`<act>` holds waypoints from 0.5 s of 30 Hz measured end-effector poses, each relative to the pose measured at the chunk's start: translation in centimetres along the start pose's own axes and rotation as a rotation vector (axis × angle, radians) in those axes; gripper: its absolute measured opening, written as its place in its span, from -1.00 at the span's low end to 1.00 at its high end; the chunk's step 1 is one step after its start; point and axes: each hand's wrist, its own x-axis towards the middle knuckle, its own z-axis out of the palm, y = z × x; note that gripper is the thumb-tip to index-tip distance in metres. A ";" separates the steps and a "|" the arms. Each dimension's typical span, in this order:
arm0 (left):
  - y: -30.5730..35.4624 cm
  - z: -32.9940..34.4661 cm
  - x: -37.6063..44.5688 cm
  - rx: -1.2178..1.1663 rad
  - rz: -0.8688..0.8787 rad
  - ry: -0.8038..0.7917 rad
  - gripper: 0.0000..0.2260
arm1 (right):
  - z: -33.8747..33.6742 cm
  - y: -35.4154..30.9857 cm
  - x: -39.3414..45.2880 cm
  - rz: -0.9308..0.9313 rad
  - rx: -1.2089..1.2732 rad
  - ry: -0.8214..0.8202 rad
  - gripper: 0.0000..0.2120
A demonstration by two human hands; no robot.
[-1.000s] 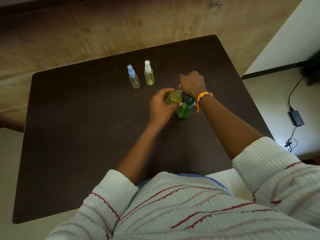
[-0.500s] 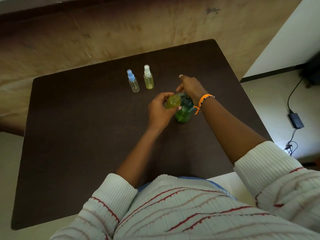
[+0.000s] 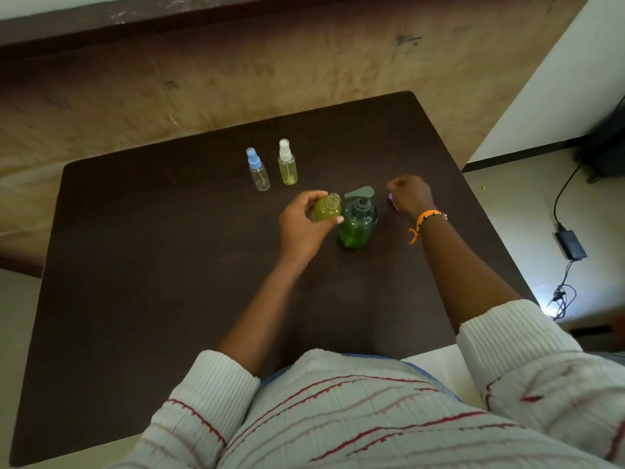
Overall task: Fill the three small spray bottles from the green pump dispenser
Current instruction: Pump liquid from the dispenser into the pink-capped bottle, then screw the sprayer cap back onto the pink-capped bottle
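Three spray bottles (image 3: 326, 208) (one uncapped), one dispenser (image 3: 357, 222)

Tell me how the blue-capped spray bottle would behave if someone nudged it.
The blue-capped spray bottle looks nearly empty, so it is probably very light and would slide or topple easily. It stands tall and narrow on the table, so a push near the cap would likely tip it. Lying down, its round body might roll.

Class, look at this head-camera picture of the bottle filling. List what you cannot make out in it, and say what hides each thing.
- Purple item by the right hand: head view, the curled fingers cover nearly all of it; whether they grip it is unclear.
- Open bottle in the left hand: its base hidden by fingers.
- Blue-capped bottle: fill level too faint to judge.
- Green pump dispenser: label side not visible from above.
- Table: near edge hidden by the sweater.
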 end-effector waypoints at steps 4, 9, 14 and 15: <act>-0.1 -0.2 0.1 -0.023 -0.018 0.016 -0.62 | 2.0 3.9 -0.4 -0.095 -0.232 0.030 -0.72; -0.1 -0.5 -0.1 -0.049 -0.052 0.017 -0.63 | 3.0 4.4 -1.1 -0.130 -0.283 0.099 -0.75; 0.9 -0.9 -0.4 -0.088 -0.060 0.034 -0.63 | 2.5 3.7 -1.4 -0.030 -0.227 0.054 -0.78; 1.1 -1.0 -0.4 -0.102 -0.061 0.038 -0.63 | 2.1 3.2 -1.3 -0.022 -0.166 0.058 -0.81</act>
